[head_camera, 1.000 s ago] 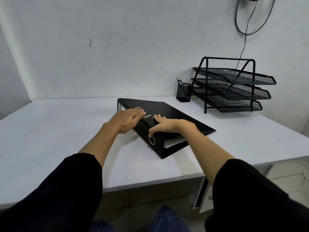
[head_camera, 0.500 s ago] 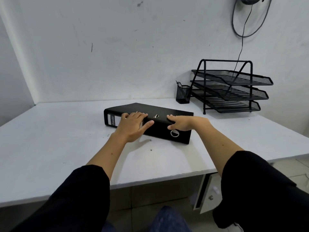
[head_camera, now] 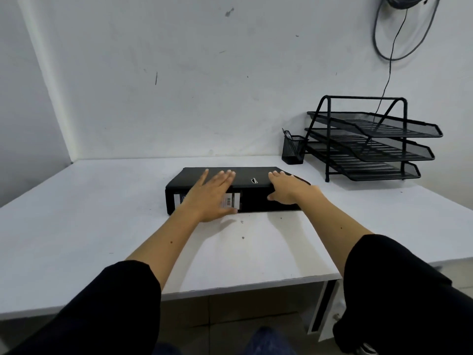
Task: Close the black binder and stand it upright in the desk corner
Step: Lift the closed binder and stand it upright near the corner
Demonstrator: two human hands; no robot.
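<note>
The black binder (head_camera: 252,175) lies closed and flat on the white desk (head_camera: 102,221), its labelled spine facing me. My left hand (head_camera: 210,196) covers the left half of the spine, with the fingers spread over the top cover and the thumb low on the spine. My right hand (head_camera: 284,188) holds the right end, fingers on the top cover and thumb against the spine. The desk corner (head_camera: 74,161), where the two walls meet, is at the back left.
A black three-tier mesh tray rack (head_camera: 371,147) stands at the back right, with a small mesh pen cup (head_camera: 293,149) beside it. A cable (head_camera: 389,60) hangs down the wall above the rack. The desk's front edge is close to me.
The binder went from lying at an angle, partly open with its rings showing, to closed. It has turned so its spine faces me, with both hands on it throughout.
</note>
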